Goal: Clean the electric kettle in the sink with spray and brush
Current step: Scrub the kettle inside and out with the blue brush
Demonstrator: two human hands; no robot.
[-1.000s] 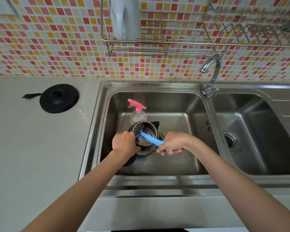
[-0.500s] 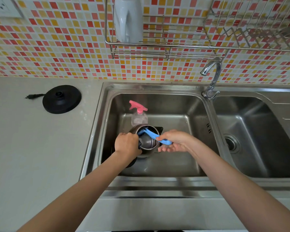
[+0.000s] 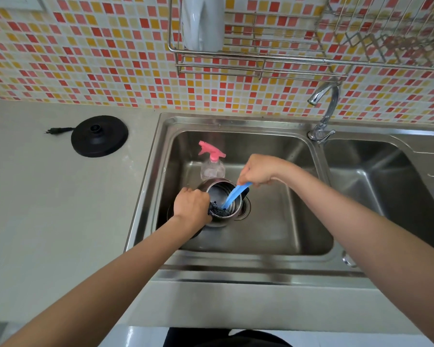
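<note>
A steel electric kettle stands open-topped in the left basin of the sink. My left hand grips the kettle at its near-left side, where the handle is hidden under the fingers. My right hand holds the upper end of a blue brush. The brush slants down into the kettle, and its dark bristle head lies against the near inner wall. A clear spray bottle with a pink trigger head stands just behind the kettle.
The kettle's black power base with its plug lies on the beige counter to the left. A chrome tap rises between the two basins. A wire rack holding a white jug hangs on the tiled wall above.
My right hand has risen and swung to the far side of the kettle, tipping the brush steeply so its head now reaches down to the near inner wall. My left hand keeps its grip.
</note>
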